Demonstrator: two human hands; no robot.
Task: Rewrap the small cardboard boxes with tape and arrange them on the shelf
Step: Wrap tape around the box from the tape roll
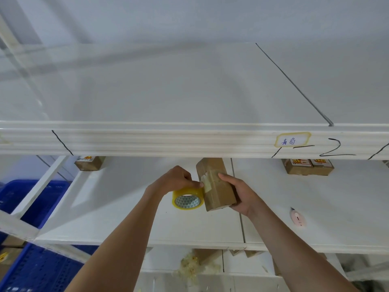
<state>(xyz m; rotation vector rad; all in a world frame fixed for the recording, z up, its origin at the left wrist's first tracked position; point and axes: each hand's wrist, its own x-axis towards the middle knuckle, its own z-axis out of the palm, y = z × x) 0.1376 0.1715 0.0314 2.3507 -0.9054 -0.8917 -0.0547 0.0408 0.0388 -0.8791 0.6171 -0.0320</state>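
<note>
A small brown cardboard box (216, 186) is held tilted above the middle shelf (117, 207). My right hand (237, 197) grips it from the right side and underneath. My left hand (176, 180) pinches a strip of old tape (205, 182) on the box's left face with thumb and fingers. A roll of yellowish clear tape (188, 199) lies on the shelf just below my left hand, touching the box's lower left edge.
A pink box cutter (297, 218) lies on the shelf to the right. Taped boxes sit at the back: one at the left (89, 163), two at the right (308, 166). Blue crates (37, 199) stand at the left. Tape scraps (191, 266) lie on the lower shelf.
</note>
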